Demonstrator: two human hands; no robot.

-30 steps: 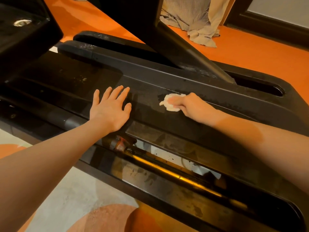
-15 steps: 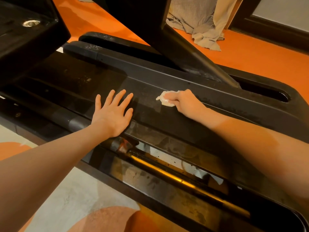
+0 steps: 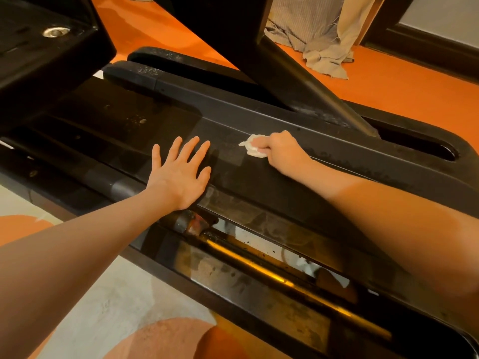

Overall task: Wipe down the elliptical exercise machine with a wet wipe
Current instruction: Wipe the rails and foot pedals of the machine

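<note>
Two hands work on the black elliptical machine (image 3: 259, 177), which runs across the view from upper left to lower right. At far left a raised black block (image 3: 39, 47) with a metal fitting overhangs the frame. Next comes the left hand (image 3: 181, 174), laid flat on the glossy top panel with fingers spread and straight, holding nothing; it seems placed there to brace the person's lean over the machine. Just to its right, apart from it, the crumpled white wet wipe (image 3: 252, 149) sits pressed on the panel under the right hand (image 3: 282, 151), whose fingers curl round the wad and pinch it against the surface, likely so that pressure can be put into the rub. Dusty speckling shows along the ridge beyond the wipe, so this stretch probably needs more passes. Below, a brass-coloured rail (image 3: 285, 278) lies in the lower channel. Further right, a slot (image 3: 414, 146) opens in the housing, and a heap of beige cloth (image 3: 324, 47) lies on the orange floor (image 3: 388, 81).
</note>
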